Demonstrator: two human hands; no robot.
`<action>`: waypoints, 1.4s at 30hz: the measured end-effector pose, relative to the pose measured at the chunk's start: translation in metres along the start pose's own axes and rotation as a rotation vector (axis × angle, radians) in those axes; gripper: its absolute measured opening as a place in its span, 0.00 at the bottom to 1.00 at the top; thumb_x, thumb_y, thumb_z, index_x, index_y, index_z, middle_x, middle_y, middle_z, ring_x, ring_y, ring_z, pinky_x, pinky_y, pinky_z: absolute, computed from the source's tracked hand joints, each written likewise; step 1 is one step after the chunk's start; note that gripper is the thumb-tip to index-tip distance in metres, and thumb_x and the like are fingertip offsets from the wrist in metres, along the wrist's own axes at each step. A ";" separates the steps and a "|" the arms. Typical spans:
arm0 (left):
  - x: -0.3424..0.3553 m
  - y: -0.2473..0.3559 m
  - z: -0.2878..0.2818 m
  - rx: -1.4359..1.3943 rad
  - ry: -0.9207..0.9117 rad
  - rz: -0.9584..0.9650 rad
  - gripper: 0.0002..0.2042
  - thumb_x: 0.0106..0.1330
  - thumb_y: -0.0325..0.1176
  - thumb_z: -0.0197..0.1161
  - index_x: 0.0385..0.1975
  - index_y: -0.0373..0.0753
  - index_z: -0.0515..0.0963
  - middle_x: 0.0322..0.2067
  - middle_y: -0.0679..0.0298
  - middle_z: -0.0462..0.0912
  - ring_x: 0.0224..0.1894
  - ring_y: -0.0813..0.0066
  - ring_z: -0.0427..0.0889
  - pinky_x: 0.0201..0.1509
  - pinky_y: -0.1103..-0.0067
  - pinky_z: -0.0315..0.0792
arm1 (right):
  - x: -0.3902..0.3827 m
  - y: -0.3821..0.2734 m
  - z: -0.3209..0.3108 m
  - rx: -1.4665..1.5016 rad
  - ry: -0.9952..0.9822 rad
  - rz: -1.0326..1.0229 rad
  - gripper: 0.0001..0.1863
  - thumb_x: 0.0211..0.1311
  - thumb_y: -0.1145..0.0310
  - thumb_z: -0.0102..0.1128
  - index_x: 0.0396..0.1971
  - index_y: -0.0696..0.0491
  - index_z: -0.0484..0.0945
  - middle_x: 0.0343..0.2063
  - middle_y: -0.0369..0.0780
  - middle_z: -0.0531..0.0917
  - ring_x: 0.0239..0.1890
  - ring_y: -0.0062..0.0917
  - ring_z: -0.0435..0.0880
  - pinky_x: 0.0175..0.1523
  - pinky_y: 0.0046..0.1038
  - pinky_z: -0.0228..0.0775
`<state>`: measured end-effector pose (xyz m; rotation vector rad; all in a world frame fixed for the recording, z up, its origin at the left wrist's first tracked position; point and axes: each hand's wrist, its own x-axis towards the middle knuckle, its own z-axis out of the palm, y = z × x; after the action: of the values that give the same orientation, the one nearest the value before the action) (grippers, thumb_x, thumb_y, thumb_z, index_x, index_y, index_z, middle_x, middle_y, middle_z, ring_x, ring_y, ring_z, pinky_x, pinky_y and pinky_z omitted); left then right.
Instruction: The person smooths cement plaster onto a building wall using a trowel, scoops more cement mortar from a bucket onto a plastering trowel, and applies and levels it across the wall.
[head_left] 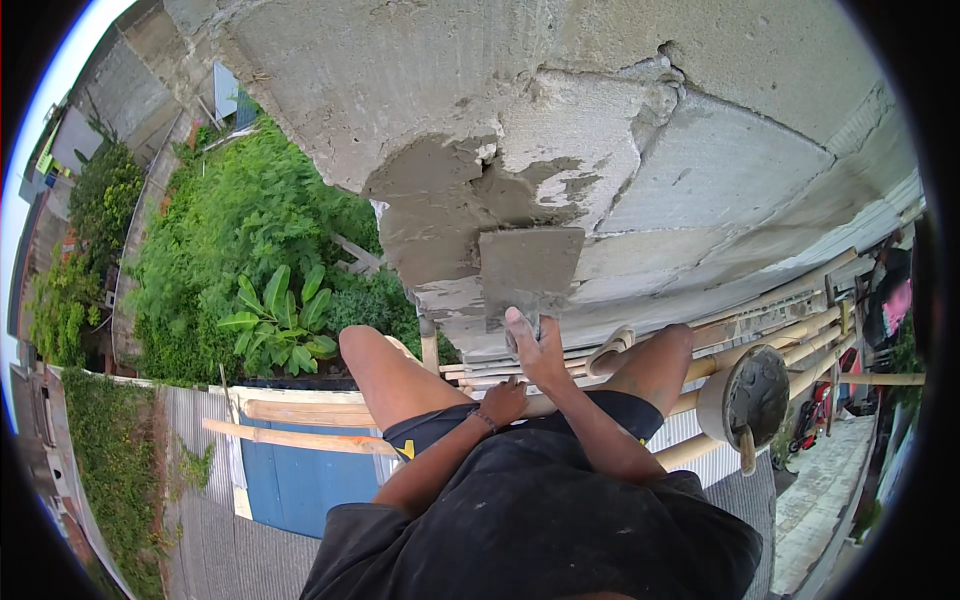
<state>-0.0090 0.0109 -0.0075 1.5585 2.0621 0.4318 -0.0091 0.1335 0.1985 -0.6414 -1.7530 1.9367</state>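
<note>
My right hand [540,352] is wrapped round the grip of a flat, rectangular plastering float [532,265], grey with mortar. The float's plate lies up against the block wall [690,170], over a patch of wet mortar [430,215] near the wall's left end. Low between my thighs is my left hand [503,402], its fingers curled and a bracelet on the wrist. Whatever it may hold is hidden. Off to my right, a round bucket [745,400] of grey mortar sits on the bamboo poles, with a handle [747,450] showing at its near rim.
Bamboo poles [800,345] run beneath and beside me as scaffolding, high above the ground. A sandal [611,350] shows by my right knee. Below left are green plants [285,320], a blue panel [310,480] and a corrugated roof [220,530]. A red motorbike [812,415] stands far below right.
</note>
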 end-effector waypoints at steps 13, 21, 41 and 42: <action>0.000 0.002 0.001 0.026 0.059 -0.002 0.13 0.59 0.38 0.56 0.37 0.34 0.75 0.37 0.51 0.75 0.34 0.55 0.82 0.33 0.63 0.78 | -0.009 0.092 -0.032 0.072 0.085 0.184 0.17 0.66 0.57 0.55 0.22 0.50 0.70 0.13 0.27 0.66 0.14 0.10 0.62 0.18 0.18 0.53; 0.000 0.007 -0.007 0.055 0.015 -0.016 0.13 0.60 0.38 0.54 0.36 0.34 0.75 0.38 0.49 0.75 0.37 0.55 0.81 0.33 0.64 0.78 | -0.035 0.060 -0.057 -0.147 0.067 0.029 0.18 0.68 0.56 0.52 0.21 0.50 0.68 0.14 0.28 0.66 0.15 0.11 0.62 0.19 0.19 0.52; 0.000 0.004 0.000 0.065 0.090 -0.003 0.13 0.60 0.39 0.55 0.35 0.34 0.76 0.38 0.50 0.76 0.35 0.55 0.81 0.33 0.64 0.78 | -0.037 0.103 -0.069 -0.295 0.137 -0.070 0.18 0.67 0.61 0.53 0.45 0.61 0.75 0.30 0.39 0.79 0.34 0.20 0.74 0.42 0.26 0.67; 0.000 0.003 -0.001 0.065 0.108 0.008 0.13 0.60 0.39 0.55 0.35 0.35 0.76 0.38 0.50 0.76 0.34 0.55 0.81 0.33 0.64 0.78 | -0.038 0.104 -0.074 -0.295 0.138 -0.074 0.18 0.67 0.61 0.53 0.45 0.61 0.75 0.30 0.39 0.79 0.34 0.20 0.74 0.42 0.26 0.67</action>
<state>-0.0076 0.0120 -0.0056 1.6140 2.1713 0.4656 0.0641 0.1595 0.0906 -0.7787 -1.9606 1.5595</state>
